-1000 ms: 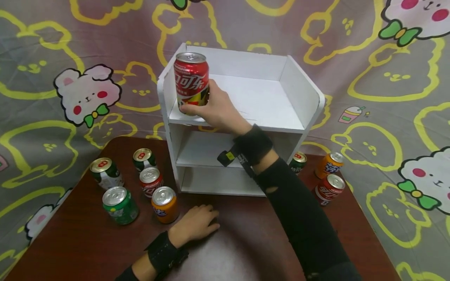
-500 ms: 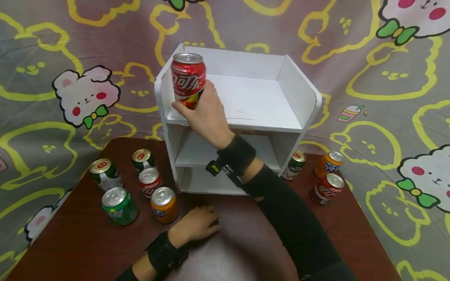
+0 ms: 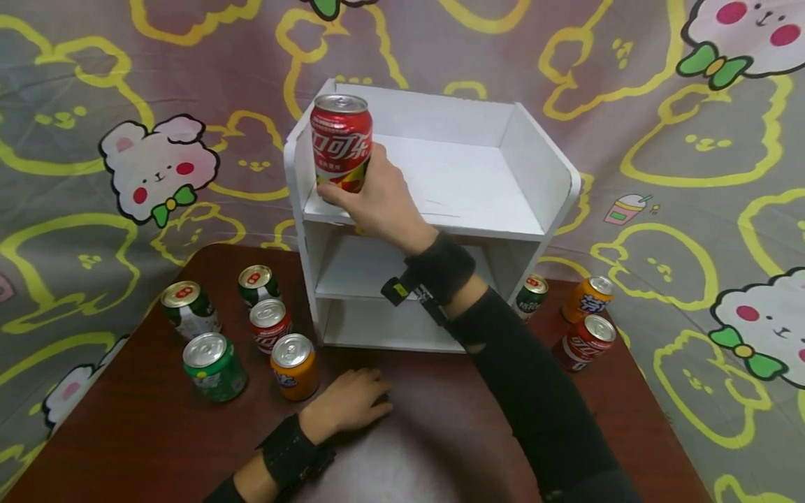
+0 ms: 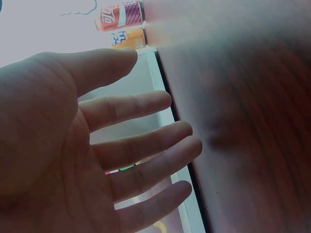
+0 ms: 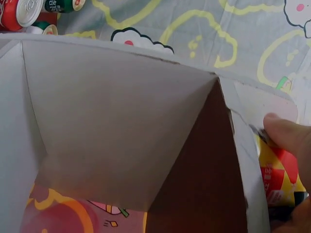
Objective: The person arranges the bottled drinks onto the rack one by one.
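A red cola can (image 3: 342, 140) stands upright at the left end of the white shelf unit's top board (image 3: 472, 185). My right hand (image 3: 385, 202) grips it low, thumb across the front; the other fingers are hidden behind the can. Whether its base touches the board cannot be told. In the right wrist view the thumb lies beside the can's yellow and red lower part (image 5: 279, 170), next to the board's edge. My left hand (image 3: 348, 402) rests on the table before the unit, holding nothing. Its fingers (image 4: 141, 145) are spread and loosely bent in the left wrist view.
Left of the unit stand a green can (image 3: 215, 368), an orange can (image 3: 294, 370), a red can (image 3: 270, 327) and two dark green cans (image 3: 191, 313). On its right are an orange can (image 3: 588, 300), a red can (image 3: 583, 342) and a dark green can (image 3: 530, 297). A patterned cloth hangs behind.
The cola can has shifted slightly back over the top board, and my right wrist has moved a little left. My left hand stays in place.
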Motion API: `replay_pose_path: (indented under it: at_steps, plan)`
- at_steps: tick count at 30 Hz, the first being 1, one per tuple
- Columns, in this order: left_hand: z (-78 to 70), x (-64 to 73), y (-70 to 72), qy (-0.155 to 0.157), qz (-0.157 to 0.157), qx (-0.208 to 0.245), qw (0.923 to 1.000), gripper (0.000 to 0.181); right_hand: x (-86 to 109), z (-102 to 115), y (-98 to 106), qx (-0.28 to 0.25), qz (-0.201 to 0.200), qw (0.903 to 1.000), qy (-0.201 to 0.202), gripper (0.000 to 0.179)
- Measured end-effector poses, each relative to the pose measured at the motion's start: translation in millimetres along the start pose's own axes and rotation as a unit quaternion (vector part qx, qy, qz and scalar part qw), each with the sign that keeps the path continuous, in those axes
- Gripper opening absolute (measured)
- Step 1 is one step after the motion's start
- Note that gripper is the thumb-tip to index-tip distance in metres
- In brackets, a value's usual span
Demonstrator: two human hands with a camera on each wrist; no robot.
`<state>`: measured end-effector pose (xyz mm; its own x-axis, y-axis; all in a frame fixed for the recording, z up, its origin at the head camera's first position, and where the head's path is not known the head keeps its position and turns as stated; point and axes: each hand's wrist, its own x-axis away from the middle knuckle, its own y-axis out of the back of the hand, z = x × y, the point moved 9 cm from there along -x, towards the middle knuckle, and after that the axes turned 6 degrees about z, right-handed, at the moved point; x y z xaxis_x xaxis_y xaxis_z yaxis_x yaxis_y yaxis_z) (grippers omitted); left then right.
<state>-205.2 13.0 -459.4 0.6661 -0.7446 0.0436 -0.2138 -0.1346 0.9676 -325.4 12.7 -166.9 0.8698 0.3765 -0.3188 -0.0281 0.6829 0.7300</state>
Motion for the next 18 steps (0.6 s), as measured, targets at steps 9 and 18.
replay_pose_path:
  at_steps: [9, 18]
  plan:
    - [4.4, -2.6, -3.1, 0.009, 0.016, 0.009, 0.9998, 0.026, -6.5, -7.9, -1.8, -0.007, 0.061, 0.9981, -0.006, 0.076]
    - [2.0, -1.8, 2.0, 0.013, 0.017, 0.006, 0.9998, 0.028, -7.2, -9.4, -1.9, -0.049, 0.098, 0.9939, -0.01, 0.075]
